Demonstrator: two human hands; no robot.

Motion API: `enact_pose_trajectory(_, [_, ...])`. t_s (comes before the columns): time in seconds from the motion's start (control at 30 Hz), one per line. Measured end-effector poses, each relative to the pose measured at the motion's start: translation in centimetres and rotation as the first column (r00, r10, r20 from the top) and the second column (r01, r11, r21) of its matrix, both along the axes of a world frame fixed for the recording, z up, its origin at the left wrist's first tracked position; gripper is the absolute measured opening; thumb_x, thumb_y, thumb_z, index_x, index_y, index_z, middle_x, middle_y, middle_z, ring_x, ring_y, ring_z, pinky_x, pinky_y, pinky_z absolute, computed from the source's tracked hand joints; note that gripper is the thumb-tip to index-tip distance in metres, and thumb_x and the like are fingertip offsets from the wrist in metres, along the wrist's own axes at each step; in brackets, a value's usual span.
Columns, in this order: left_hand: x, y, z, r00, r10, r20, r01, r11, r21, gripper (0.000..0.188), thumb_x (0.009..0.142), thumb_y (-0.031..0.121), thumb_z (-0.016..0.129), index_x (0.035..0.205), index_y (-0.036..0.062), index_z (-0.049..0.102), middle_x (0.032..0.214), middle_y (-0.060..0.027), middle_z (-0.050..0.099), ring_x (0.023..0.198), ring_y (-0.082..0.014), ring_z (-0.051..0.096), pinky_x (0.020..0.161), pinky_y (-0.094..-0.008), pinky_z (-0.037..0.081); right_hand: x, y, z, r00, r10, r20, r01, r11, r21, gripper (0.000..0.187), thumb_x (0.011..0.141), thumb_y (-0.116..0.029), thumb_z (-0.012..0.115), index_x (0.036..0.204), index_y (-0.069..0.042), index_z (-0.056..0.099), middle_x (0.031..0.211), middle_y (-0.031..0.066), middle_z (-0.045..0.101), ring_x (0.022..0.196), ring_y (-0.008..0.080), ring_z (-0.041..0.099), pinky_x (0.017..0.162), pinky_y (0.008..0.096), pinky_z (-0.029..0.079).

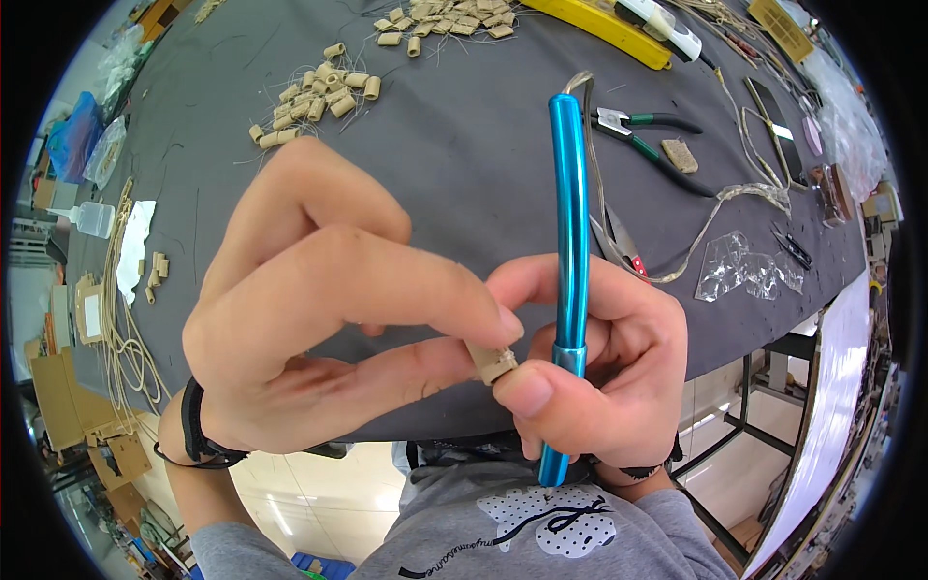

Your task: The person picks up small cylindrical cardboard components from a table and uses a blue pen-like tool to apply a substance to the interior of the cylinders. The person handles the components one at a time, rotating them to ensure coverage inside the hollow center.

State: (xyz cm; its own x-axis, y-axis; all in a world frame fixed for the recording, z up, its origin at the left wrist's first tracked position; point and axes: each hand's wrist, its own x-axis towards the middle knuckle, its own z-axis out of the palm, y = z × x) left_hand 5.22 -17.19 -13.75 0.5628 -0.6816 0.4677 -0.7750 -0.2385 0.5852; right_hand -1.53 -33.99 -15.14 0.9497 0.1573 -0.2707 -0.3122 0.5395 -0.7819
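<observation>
My left hand [319,280] is closed, its thumb and forefinger pinching a small beige cylindrical piece [495,363]. The pinching fingers partly cover the piece, and its lower end shows a dark spot. My right hand [619,358] is closed around a shiny blue pen-shaped tool [570,213], which stands nearly upright with a cord leaving its top end. The right thumb tip presses at the beige piece, with the right forefinger close to its other side. The tool's lower tip points toward my grey shirt.
Several beige tubular pieces [319,97] with thin wires lie in a pile on the dark grey table, with another heap [454,19] farther back. Green-handled pliers [657,145], scissors [623,246] and crumpled clear plastic [744,269] lie at right. Beige cord [121,329] runs along the left edge.
</observation>
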Motion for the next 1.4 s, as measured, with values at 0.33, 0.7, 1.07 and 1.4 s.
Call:
enact_pose_trajectory(0.33, [0.3, 0.1, -0.2, 0.99, 0.012, 0.138, -0.015, 1.0, 0.026, 0.033, 0.056, 0.027, 0.075, 0.079, 0.0086, 0.06, 0.072, 0.0005, 0.033, 0.055, -0.0091, 0.036, 0.053, -0.0246, 0.027, 0.0, -0.5, -0.7, 0.997, 0.081, -0.003, -0.081, 0.997, 0.004, 0.042, 0.069, -0.011, 0.062, 0.098, 0.014, 0.044, 0.054, 0.0092, 0.054, 0.037, 0.0086, 0.049, 0.031, 0.0168, 0.034])
enact_pose_trajectory(0.7, [0.0, 0.2, -0.6, 0.995, 0.031, 0.1, -0.027, 0.999, -0.033, 0.028, 0.059, 0.023, 0.074, 0.078, 0.0084, 0.059, 0.07, 0.0012, 0.036, 0.056, -0.0092, 0.038, 0.056, -0.0267, 0.026, 0.2, -0.1, -0.7, 0.994, 0.112, 0.014, -0.112, 0.994, 0.015, 0.04, 0.075, -0.017, 0.059, 0.1, 0.011, 0.044, 0.047, 0.0061, 0.051, 0.033, 0.0069, 0.046, 0.029, 0.0163, 0.032])
enact_pose_trajectory(1.07, [0.1, 0.1, -0.9, 0.999, 0.021, 0.038, -0.018, 0.997, -0.072, 0.021, 0.063, 0.016, 0.073, 0.076, 0.01, 0.057, 0.068, 0.002, 0.037, 0.056, -0.0083, 0.039, 0.056, -0.0272, 0.027, 0.0, 0.7, -0.8, 0.996, 0.001, 0.09, -0.007, 0.998, 0.065, 0.038, 0.075, -0.018, 0.062, 0.098, 0.008, 0.047, 0.051, 0.0037, 0.053, 0.037, 0.0042, 0.045, 0.031, 0.0148, 0.029])
enact_pose_trajectory(1.4, [0.4, 0.2, -1.6, 0.998, -0.032, -0.059, 0.022, 0.986, -0.165, 0.026, 0.063, 0.015, 0.073, 0.082, 0.0125, 0.055, 0.068, 0.0026, 0.038, 0.055, -0.0073, 0.039, 0.057, -0.0263, 0.026, -0.2, 0.0, -0.9, 0.958, -0.172, 0.229, 0.175, 0.985, 0.007, 0.041, 0.082, -0.03, 0.048, 0.101, 0.004, 0.037, 0.048, 0.0061, 0.047, 0.031, 0.0112, 0.042, 0.027, 0.0212, 0.033])
